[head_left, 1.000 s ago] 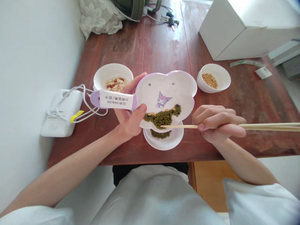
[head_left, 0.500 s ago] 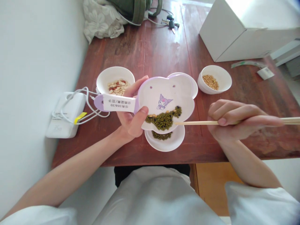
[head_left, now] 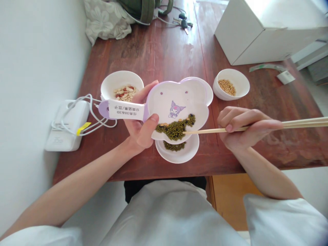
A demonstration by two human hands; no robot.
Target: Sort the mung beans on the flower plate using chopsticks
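Observation:
My left hand [head_left: 142, 126] is closed on a white and purple cartoon-printed bowl [head_left: 159, 99] by its handle side, thumb on the near rim. The handle carries a paper label [head_left: 126, 110]. Green beans [head_left: 175, 131], with a few dark and yellowish pieces among them, lie along the bowl's near edge. Chopsticks [head_left: 205, 131] are gripped in my right hand [head_left: 243, 128], their tips at the beans. Below the held bowl stands a white bowl [head_left: 176, 158] with green beans in it. Behind it, another white dish [head_left: 209, 94] is mostly hidden.
A white bowl of nuts [head_left: 125, 93] stands at left, a bowl of yellow beans [head_left: 227, 87] at right. A white power bank [head_left: 68, 130] with cable lies by the wall. A white box [head_left: 246, 37], keys [head_left: 183, 23] and a green bag [head_left: 138, 9] are at the back.
My right hand has shifted left, and the chopstick tips have moved further into the green beans. The whole view has shifted slightly; the held bowl stays over the near white bowl.

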